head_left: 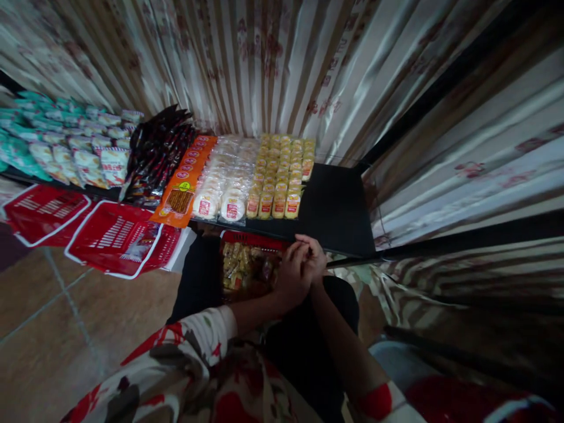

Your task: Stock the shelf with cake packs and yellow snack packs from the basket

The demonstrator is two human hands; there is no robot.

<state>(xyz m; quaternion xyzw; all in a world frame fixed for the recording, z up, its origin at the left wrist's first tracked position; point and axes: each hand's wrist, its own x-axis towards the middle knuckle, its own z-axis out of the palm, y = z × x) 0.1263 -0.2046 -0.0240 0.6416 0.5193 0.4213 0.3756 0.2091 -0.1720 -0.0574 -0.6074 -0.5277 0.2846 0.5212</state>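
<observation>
My left hand [293, 281] and my right hand [315, 262] are pressed together above my lap, close to the shelf's front edge. Their fingers are bent and overlap, so both look closed. Whether anything small is between them is hidden. Just left of the hands, a red basket [251, 238] sits between my knees, holding several small yellow-wrapped packets [238, 263] and some darker ones. On the shelf behind it stand neat rows of yellow-wrapped snack packets [278, 202]. To their left lie clear packets with round white pieces [232, 207].
Left along the black shelf [337, 205] are an orange snack packet [183, 188], dark packets [161, 147], and white and teal bags [88, 161]. Red baskets with white handles [115, 235] stand below. A patterned curtain [273, 64] hangs behind; a dark bar [440, 238] runs at right.
</observation>
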